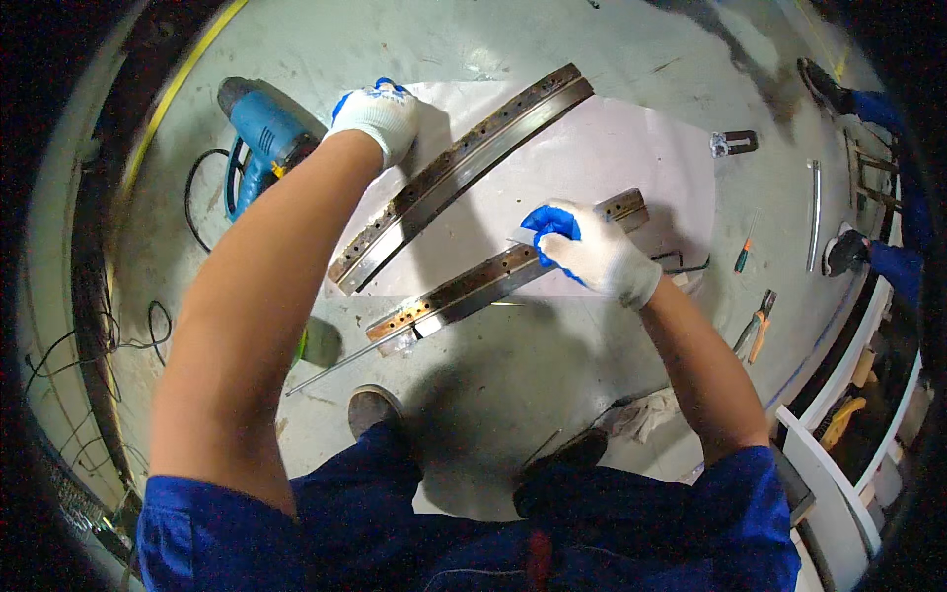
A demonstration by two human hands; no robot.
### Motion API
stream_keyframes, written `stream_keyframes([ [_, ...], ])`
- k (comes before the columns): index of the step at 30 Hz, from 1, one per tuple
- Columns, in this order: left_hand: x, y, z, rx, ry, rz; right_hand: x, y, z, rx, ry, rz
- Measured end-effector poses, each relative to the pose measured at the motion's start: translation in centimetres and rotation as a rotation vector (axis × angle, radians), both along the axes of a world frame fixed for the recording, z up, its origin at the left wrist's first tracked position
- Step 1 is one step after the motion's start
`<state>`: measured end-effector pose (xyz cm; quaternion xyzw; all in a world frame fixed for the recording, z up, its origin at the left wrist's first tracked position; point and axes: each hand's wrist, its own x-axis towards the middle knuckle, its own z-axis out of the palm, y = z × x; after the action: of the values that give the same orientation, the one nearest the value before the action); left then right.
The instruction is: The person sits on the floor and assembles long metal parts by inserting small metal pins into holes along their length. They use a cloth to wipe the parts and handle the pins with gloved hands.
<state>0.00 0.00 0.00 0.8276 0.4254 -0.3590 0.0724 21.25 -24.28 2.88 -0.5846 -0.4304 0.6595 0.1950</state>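
My left hand, in a white glove with blue-coated fingers, is at the far left edge of a white sheet; its fingers are mostly turned from view. Close by lies a blue power tool. In my right hand, gloved alike, the fingers are closed on a thin flat grey piece, over the nearer metal rail. The farther metal rail lies diagonally on the sheet. Both rails have rows of holes and rusty brown patches. A thin rod meets the nearer rail's left end.
To the right lie a screwdriver, orange-handled pliers, a metal tube and a dark slotted piece. Another person's shoes are at the right edge. A cable loops on the left. A crumpled cloth lies near my feet.
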Motion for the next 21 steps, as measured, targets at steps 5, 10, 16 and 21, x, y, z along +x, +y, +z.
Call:
stream_keyframes([
  [5, -4.5, -4.4, 3.0, 0.24, -0.599, -0.15, -4.2, -2.4, 4.3, 0.136, -0.176, 0.072],
  [10, -6.6, -21.2, 8.4, -0.316, -1.209, 0.262, -7.1, -8.1, 5.7, 0.015, -0.104, -0.104],
  [16, -12.5, -28.8, 6.7, -0.755, -1.03, 0.694, -12.7, -12.0, 3.4, 0.102, 0.037, -0.093],
  [21, -16.3, -30.8, 5.1, -0.951, -1.083, 0.649, -14.0, -11.8, 4.4, 0.143, -0.121, 0.234],
])
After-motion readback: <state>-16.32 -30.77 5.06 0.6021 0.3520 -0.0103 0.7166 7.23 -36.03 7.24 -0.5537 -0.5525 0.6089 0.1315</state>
